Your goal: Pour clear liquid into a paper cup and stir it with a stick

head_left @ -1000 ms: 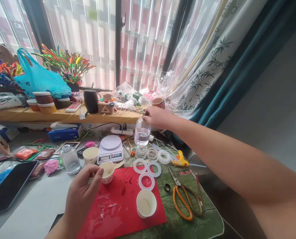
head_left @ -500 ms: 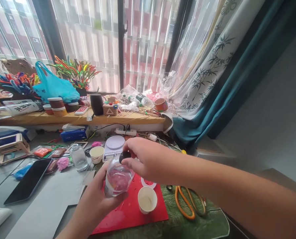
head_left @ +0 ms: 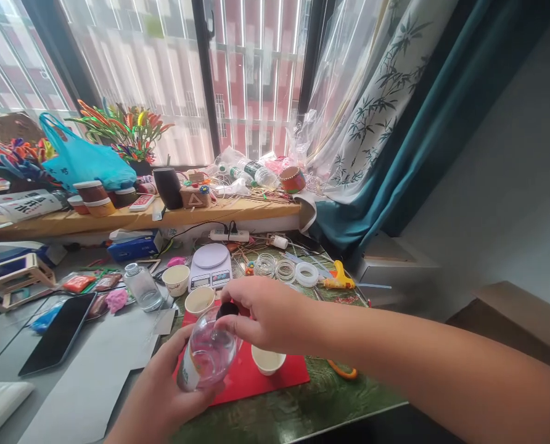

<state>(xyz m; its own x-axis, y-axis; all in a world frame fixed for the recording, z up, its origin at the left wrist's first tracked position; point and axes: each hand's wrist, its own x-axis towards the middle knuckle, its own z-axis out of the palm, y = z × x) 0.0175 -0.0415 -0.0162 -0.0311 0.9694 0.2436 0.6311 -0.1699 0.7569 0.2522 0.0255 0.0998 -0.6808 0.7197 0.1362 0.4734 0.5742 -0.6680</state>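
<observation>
My left hand (head_left: 164, 382) is wrapped round a clear, rounded bottle (head_left: 210, 354) with liquid in it, which leans to the right over a red sheet (head_left: 293, 372). The fingers of my right hand (head_left: 251, 311) pinch the black cap (head_left: 227, 309) at the bottle's top. Just behind the bottle stands a paper cup (head_left: 200, 300). Another paper cup (head_left: 268, 361) sits on the red sheet below my right wrist, partly hidden by it.
A digital scale (head_left: 210, 265), a third cup (head_left: 176, 279) and a glass bottle (head_left: 143, 288) stand behind. At left lies a phone (head_left: 58, 333). A yellow glue gun (head_left: 340, 277) and clear rings (head_left: 306, 274) lie at the right, beyond my right forearm.
The view has shifted. Both hands and the bottle are lower and slightly left in view, and the rings and glue gun now show behind my right arm. My grips look the same.
</observation>
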